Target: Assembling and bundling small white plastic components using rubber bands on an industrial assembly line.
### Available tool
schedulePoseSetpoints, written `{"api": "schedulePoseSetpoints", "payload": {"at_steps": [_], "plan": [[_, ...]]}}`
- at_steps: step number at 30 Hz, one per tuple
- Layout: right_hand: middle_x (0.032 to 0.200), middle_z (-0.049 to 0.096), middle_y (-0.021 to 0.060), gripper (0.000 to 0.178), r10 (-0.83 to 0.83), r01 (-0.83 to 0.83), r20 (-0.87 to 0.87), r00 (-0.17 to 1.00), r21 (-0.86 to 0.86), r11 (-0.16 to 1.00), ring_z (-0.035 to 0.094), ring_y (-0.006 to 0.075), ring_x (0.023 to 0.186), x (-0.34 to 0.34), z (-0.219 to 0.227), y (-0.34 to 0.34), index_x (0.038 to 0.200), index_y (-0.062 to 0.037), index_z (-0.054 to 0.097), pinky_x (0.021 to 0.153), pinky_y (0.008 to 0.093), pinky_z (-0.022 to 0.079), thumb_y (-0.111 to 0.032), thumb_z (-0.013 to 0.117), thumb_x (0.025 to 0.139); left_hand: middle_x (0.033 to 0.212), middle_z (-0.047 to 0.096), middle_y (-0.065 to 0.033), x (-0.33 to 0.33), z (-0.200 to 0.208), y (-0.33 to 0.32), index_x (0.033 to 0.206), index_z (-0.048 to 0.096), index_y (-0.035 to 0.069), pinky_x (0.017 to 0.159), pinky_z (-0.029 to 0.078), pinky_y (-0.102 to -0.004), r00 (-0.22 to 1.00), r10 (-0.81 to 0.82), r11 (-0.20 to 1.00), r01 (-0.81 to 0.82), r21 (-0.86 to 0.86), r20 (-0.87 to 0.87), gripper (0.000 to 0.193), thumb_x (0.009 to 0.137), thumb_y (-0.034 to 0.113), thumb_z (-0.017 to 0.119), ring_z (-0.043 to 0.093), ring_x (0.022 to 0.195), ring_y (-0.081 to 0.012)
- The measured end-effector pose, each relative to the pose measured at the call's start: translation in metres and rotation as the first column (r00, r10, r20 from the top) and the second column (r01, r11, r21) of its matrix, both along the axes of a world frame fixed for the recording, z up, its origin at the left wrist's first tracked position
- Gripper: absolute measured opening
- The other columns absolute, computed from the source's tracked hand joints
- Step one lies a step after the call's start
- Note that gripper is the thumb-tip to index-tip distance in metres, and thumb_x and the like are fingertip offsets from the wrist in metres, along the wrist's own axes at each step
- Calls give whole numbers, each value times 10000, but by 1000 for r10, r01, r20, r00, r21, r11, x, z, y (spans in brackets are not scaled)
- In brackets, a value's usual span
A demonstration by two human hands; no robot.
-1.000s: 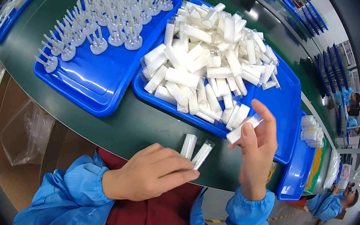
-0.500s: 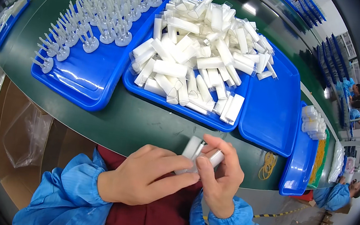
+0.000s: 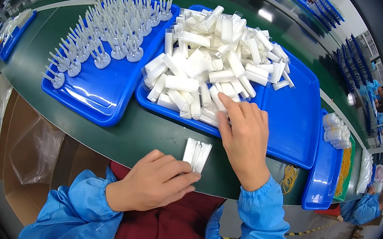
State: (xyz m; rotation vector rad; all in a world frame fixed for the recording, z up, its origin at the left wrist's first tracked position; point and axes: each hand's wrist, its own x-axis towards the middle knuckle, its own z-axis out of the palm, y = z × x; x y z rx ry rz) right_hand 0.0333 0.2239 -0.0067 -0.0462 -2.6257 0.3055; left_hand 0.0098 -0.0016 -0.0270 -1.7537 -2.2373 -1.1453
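My left hand (image 3: 157, 182) is closed at the near edge of the table, its fingertips pinching the lower end of a pair of white oblong pieces (image 3: 197, 153) in clear plastic sleeves, side by side. My right hand (image 3: 245, 138) reaches over the near right part of a large heap of similar white pieces (image 3: 193, 65). Its thumb and index finger are apart, at a white piece (image 3: 217, 99) on the heap's near side; whether they touch it I cannot tell. A blue tray (image 3: 177, 116) holds the heap.
To the left, a blue tray (image 3: 93, 102) carries rows of translucent pronged parts (image 3: 107, 28). Another blue tray (image 3: 291, 127) sits right of the heap. Yellow rubber bands (image 3: 289, 178) lie near the table edge. An open cardboard box (image 3: 29, 157) stands lower left. A co-worker (image 3: 364, 207) is far right.
My right hand has left the white pieces held near me and moved forward to the heap, its fingers spreading. My left hand stays low, still on the pair, which now stands clear of the right fingers.
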Motion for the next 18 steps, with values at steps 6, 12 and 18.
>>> {"api": "schedulePoseSetpoints", "payload": {"at_steps": [6, 12, 18], "plan": [[841, 611, 55, 368, 97, -94, 69, 993, -45, 995, 577, 241, 758, 50, 28, -17, 1135, -83, 713, 666, 371, 442, -64, 771, 772, 1015, 669, -9, -5, -11, 0, 1096, 733, 82, 660, 407, -308, 998, -29, 999, 28, 17, 49, 320, 781, 31, 723, 588, 761, -154], [849, 623, 76, 356, 326, -294, 104, 940, -243, 925, 591, 248, 774, 81, 25, -30, 1082, -48, 724, 634, 349, 472, -52, 813, 737, 1100, 643, -35, -5, -17, 0, 1174, 691, 66, 686, 407, -313, 993, -91, 996, 90, 23, 71, 359, 819, 40, 646, 601, 869, -168], [976, 672, 83, 225, -145, 48, 19, 989, -979, 200, 620, 132, 909, 68, 15, -16, 1155, -18, 626, 816, 292, 505, -177, 639, 995, 1034, 660, -1, -4, 8, 4, 1143, 726, 91, 653, 403, -292, 980, -192, 981, 191, 26, 43, 341, 805, 70, 693, 593, 753, -129]]}}
